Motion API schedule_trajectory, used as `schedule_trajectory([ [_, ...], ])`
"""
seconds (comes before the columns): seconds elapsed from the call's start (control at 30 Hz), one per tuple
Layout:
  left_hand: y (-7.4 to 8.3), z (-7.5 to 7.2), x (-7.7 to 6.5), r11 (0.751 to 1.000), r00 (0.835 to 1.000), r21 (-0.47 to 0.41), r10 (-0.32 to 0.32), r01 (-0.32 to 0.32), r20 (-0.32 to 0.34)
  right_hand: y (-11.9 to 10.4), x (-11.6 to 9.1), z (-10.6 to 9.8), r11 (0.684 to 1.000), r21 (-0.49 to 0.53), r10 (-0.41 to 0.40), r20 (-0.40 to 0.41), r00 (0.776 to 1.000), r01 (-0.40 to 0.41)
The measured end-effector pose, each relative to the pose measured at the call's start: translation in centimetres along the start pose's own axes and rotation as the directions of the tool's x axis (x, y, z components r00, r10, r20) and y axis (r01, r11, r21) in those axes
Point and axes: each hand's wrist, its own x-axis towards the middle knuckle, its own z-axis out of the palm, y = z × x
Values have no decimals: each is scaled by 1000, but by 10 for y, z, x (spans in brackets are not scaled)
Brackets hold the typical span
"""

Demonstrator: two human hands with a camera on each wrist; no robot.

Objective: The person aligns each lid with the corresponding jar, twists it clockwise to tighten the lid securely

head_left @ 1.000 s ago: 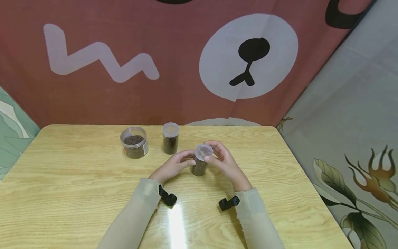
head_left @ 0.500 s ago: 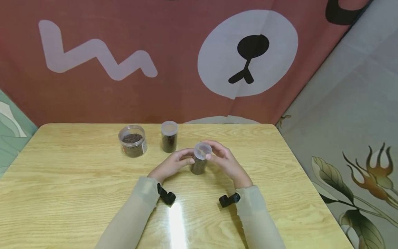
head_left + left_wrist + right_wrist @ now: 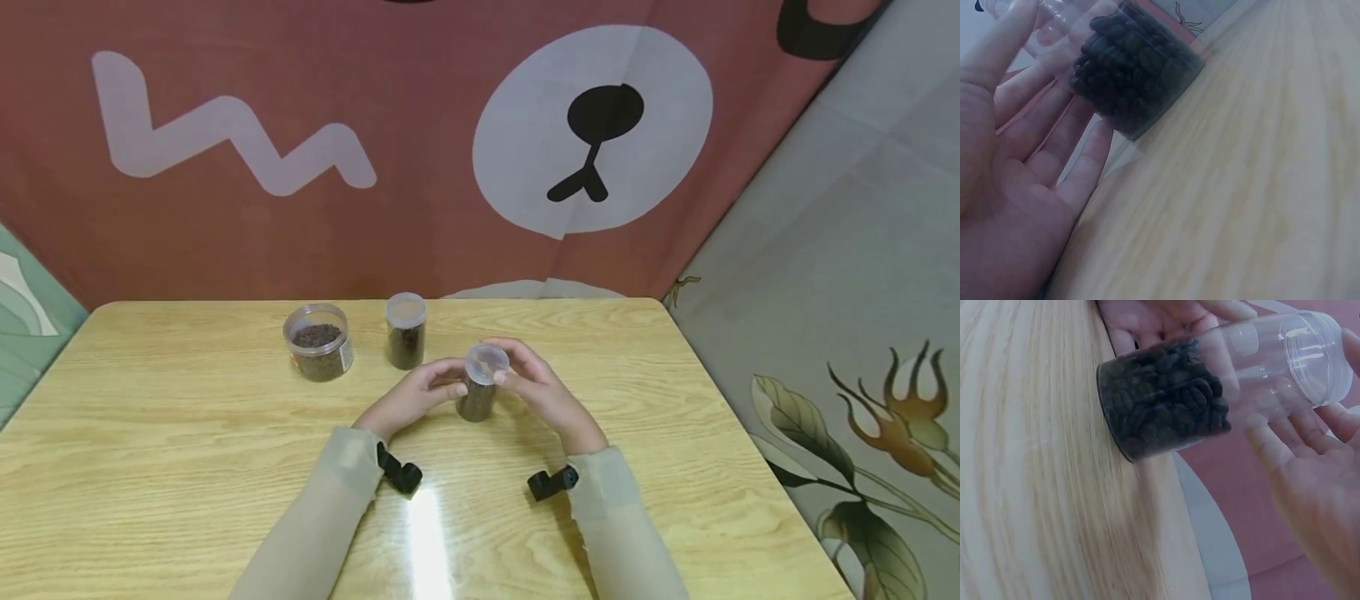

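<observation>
A clear plastic jar [image 3: 476, 403] of dark coffee beans stands upright on the table between both hands, its translucent lid [image 3: 486, 362] on top. My left hand [image 3: 411, 397] grips the jar's body from the left, thumb in front and fingers behind. From the right, my right hand [image 3: 547, 392] holds the lid end, with the thumb at the lid's near rim and fingers round the back. In the right wrist view, the coffee beans [image 3: 1166, 400] fill about the lower half of the jar, and the right palm faces it.
A second lidded jar [image 3: 406, 337] with dark contents stands behind the left hand. Left of it is a wide, lidless tub [image 3: 318, 354] of brown granules. The wooden table [image 3: 187, 467] meets a red printed curtain [image 3: 420, 242] at its far edge.
The head view has shifted slightly. Both hands stay on the jar with nearly the same hold, and the other containers keep their places.
</observation>
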Motion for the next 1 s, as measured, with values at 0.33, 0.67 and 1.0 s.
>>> schedule_trajectory([
  [0.33,-2,3,-1,1000,1000,-20,21,-21,14,0,-3,-1,996,-91,-17,-57,998,11],
  [0.67,2,4,-1,999,1000,24,26,-26,1,-6,0,8,964,-266,-71,-160,985,26],
  [1.0,1,3,0,999,999,22,34,-35,10,-7,5,18,951,-297,-9,-295,955,-83],
])
